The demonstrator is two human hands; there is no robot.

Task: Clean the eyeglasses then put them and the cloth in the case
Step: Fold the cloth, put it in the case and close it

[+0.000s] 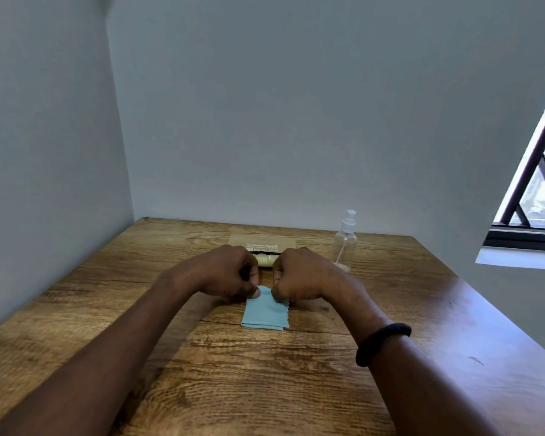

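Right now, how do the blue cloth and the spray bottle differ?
The blue cloth lies flat and folded; the spray bottle stands upright. The cloth is opaque and pinched by both hands; the bottle is clear and untouched, farther back to the right. Both rest on the wooden table.

Head camera looks forward and down, close over the table (328,388).

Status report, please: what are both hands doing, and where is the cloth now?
Left hand and right hand both pinching far edge of blue cloth. Cloth folded, flat on table. Case behind hands, partly hidden. Eyeglasses not visible.
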